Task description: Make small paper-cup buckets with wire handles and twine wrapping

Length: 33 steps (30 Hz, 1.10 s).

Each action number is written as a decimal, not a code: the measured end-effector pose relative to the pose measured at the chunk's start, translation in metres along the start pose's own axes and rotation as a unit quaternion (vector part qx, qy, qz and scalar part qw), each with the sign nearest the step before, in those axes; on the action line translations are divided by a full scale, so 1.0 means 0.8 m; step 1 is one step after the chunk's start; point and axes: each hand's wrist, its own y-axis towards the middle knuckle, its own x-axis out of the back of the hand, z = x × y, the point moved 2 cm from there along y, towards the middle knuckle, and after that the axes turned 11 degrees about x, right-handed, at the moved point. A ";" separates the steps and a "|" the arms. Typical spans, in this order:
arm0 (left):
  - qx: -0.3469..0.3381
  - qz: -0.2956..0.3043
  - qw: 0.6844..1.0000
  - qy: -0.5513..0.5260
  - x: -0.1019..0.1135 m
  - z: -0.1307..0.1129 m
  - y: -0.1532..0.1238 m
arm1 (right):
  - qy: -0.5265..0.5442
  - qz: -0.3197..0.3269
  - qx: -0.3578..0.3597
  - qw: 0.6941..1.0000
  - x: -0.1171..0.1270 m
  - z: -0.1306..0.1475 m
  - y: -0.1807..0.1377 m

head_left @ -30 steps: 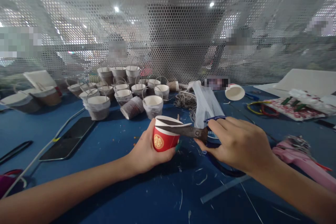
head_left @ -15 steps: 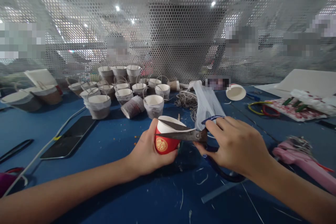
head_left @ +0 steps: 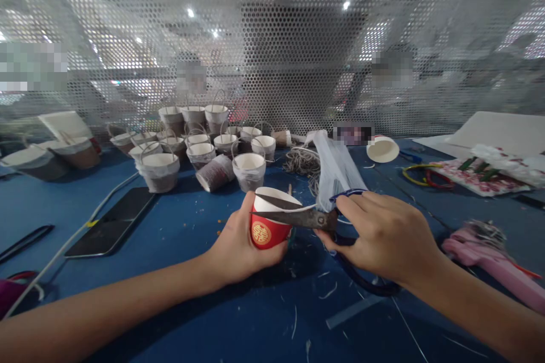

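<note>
My left hand (head_left: 236, 249) is wrapped round a small red paper cup (head_left: 268, 229) with a gold emblem, held just above the blue table (head_left: 191, 306). My right hand (head_left: 383, 235) grips blue-handled scissors (head_left: 306, 216). Their dark blades lie across the cup's white rim, one blade inside the mouth and one outside. A thin white strip curls off the rim toward the right.
Several grey-wrapped cups with wire handles (head_left: 200, 144) cluster behind. A black phone (head_left: 110, 228) and a white cable lie at left. A twine bundle (head_left: 300, 161), a clear plastic bag (head_left: 336, 167), a tipped white cup (head_left: 382, 149) and a pink glue gun (head_left: 489, 264) lie to the right. Perforated metal screen at back.
The scissors' blades have closed a little on the rim and the cup has turned slightly in my left hand. Both hands stay in about the same place.
</note>
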 end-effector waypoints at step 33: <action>0.055 0.100 0.982 -0.150 -0.003 0.014 0.005 | 0.076 0.084 -0.074 0.991 -0.021 -0.005 -0.008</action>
